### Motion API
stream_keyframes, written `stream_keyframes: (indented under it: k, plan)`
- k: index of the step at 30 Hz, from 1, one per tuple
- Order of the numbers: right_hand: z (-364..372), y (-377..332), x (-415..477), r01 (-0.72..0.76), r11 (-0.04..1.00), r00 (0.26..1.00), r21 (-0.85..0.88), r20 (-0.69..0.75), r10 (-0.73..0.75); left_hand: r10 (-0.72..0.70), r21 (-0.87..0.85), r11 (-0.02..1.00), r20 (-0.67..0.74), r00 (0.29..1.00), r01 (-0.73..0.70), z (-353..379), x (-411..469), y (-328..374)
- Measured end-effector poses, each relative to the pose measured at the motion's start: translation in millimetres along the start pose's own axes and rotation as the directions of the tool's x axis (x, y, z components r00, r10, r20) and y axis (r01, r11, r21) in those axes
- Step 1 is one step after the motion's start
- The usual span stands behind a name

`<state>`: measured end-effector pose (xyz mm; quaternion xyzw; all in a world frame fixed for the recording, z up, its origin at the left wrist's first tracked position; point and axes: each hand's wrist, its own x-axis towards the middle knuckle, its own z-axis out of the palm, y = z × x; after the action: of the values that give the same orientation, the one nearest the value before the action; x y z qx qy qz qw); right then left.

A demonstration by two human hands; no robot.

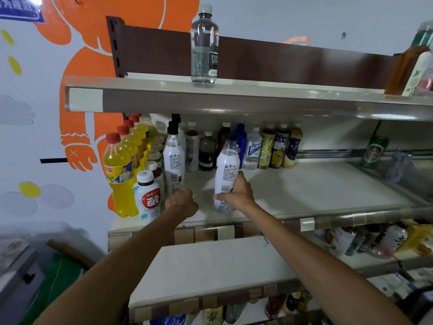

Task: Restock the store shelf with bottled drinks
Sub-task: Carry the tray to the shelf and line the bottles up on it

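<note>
The right hand [236, 195] grips a white-labelled drink bottle [227, 170] by its lower half and holds it upright, its base at the middle shelf [304, 191]. The left hand [181, 204] is curled at the foot of a second white bottle [174, 160] just left; I cannot tell whether it holds it. Yellow soda bottles [119, 174] line the shelf's left end. 1 clear bottle [204, 48] stands on the top shelf [234, 99].

Right grip [236, 195] around a white bottle [226, 168], left grip [182, 202] round the base of a second white bottle [174, 160].
</note>
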<state>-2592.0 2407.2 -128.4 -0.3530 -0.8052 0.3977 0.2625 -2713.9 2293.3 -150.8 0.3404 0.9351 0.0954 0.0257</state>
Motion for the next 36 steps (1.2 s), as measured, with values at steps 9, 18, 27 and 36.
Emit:
stream_keyframes:
  k: [9,18,27,36]
  plan:
    - [54.4,-46.7,-3.9,0.05,0.998,0.987,0.043,0.147,-0.056,0.099,0.093,0.991,-0.013,0.995,-0.098,-0.5,-44.1,-24.1]
    - [103.7,-59.5,-22.1,0.031,0.998,0.99,0.049,0.137,-0.037,-0.019,-0.014,1.0,-0.119,0.993,0.018,3.0,-59.1,-87.6]
    - [112.7,-62.7,-14.8,0.009,0.999,0.992,0.031,0.125,-0.013,0.057,-0.139,0.987,-0.157,0.986,-0.079,8.9,-49.2,-112.1]
    - [121.6,-66.1,-3.4,-0.056,0.997,0.989,0.061,0.138,0.047,-0.002,-0.134,0.991,-0.145,0.989,-0.018,16.8,-49.1,-103.6]
